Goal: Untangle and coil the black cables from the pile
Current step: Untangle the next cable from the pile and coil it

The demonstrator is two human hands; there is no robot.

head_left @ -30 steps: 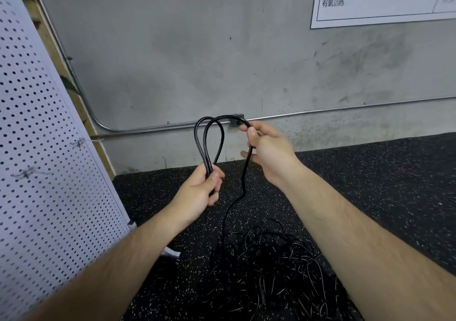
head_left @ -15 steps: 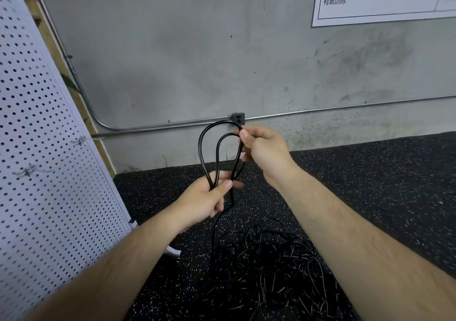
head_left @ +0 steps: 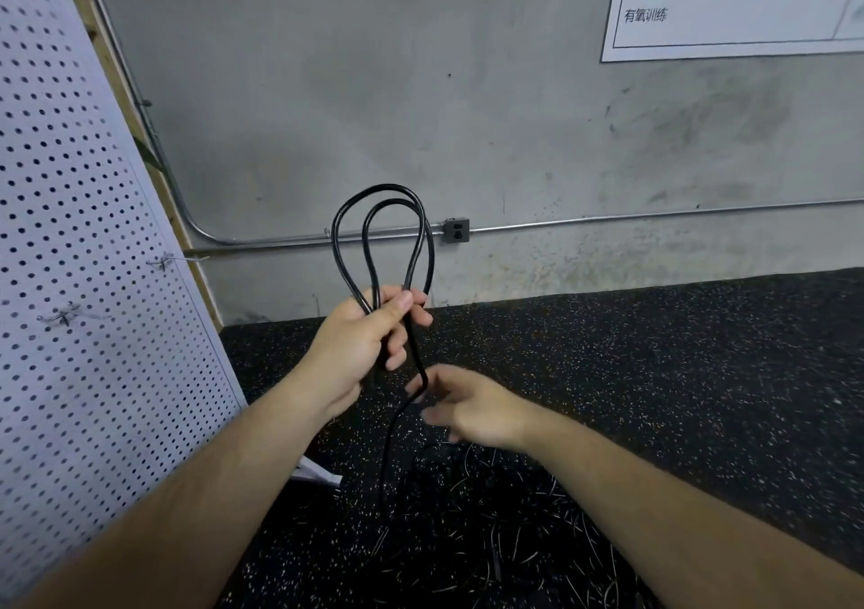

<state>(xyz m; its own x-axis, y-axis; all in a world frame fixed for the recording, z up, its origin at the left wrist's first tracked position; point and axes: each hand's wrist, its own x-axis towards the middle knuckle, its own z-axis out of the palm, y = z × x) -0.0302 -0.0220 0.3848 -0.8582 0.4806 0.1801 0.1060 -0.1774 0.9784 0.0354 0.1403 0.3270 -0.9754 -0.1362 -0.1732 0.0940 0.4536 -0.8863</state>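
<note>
Above the pile (head_left: 467,538), the left hand (head_left: 360,346) gripped the cable (head_left: 334,243) in two loops to hold the coil together, while the right hand (head_left: 472,407), its fingers too blurred to judge, met the trailing strand.

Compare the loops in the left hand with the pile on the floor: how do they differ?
The loops stand upright, gripped in the left hand; the pile lies on the floor. The loops are two neat open ovals; the pile is a dense tangle of crossing strands. Shared: both are black cable, and one strand runs from the loops down toward the pile.
</note>
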